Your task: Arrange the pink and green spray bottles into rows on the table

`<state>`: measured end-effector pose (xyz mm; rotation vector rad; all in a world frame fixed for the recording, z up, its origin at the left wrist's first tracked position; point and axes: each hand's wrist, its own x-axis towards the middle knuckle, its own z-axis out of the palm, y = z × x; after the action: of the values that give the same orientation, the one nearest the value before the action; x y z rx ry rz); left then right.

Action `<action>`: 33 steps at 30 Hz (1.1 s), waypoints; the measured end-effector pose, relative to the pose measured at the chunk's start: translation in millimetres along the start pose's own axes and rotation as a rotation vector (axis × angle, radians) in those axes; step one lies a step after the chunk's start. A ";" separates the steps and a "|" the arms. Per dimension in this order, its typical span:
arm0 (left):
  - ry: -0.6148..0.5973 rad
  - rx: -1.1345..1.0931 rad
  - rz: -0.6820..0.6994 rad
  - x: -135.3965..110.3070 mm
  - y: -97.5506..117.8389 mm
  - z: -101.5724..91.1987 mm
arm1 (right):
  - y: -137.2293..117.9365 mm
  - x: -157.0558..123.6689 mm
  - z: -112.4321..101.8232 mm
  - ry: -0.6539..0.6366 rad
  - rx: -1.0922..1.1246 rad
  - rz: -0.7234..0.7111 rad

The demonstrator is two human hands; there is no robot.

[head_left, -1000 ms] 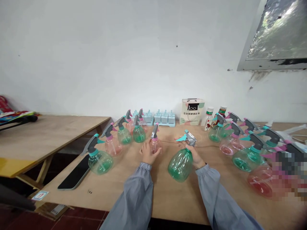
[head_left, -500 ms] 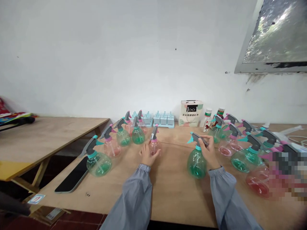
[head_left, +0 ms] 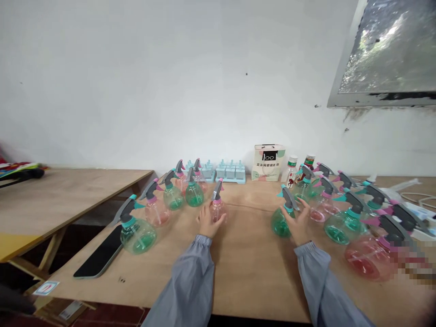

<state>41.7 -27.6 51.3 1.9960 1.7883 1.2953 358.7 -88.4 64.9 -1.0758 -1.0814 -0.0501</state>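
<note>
In the middle of the table stands a pink spray bottle [head_left: 219,207] with a grey and pink trigger head, upright. My left hand [head_left: 209,222] wraps its left and near side, thumb to the right. Farther right, a green spray bottle [head_left: 280,222] with a grey and turquoise head stands on the wood. My right hand [head_left: 299,223] is just behind and right of it, fingers spread apart; whether a fingertip touches the bottle is hard to tell. A pink bottle [head_left: 157,211] and a green bottle [head_left: 139,236] stand left of my left hand.
More spray bottles crowd the right side, including a large pink one [head_left: 369,259]. A phone [head_left: 100,252] lies at left. Pale blue moulds [head_left: 230,172], a paper bag [head_left: 268,163] and a white-capped bottle [head_left: 291,173] line the wall. A second table [head_left: 68,195] adjoins at left.
My right hand has let go of the green spray bottle's head and spread its fingers; that bottle now stands farther back. My left hand stays on the pink bottle. The view shifted slightly.
</note>
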 end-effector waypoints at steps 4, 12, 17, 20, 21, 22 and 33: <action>0.000 -0.004 0.000 -0.7 0.6 -0.6 | 17.9 -22.8 -4.6 0.009 -0.143 -0.025; -0.008 -0.012 0.018 0.7 -2.4 0.9 | 61.6 -32.3 -5.3 -0.199 -0.327 0.035; 0.016 -0.011 0.036 0.1 -3.9 2.4 | 89.9 20.5 14.7 -0.223 -0.434 0.226; 0.025 -0.010 0.039 0.1 -6.0 3.7 | 104.5 50.3 22.6 -0.231 -0.467 0.253; 0.023 -0.011 0.043 0.1 -6.6 3.9 | 108.1 57.5 24.3 -0.227 -0.472 0.255; 0.021 -0.012 0.045 0.1 -7.0 4.0 | 110.9 63.2 25.8 -0.226 -0.477 0.258; -0.007 -0.024 0.028 -3.1 3.4 -0.7 | 112.4 80.7 39.1 -0.202 -0.519 0.252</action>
<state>44.1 -31.5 52.4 2.0176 1.7395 1.3098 431.1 34.7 49.0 -1.7088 -1.1336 -0.0209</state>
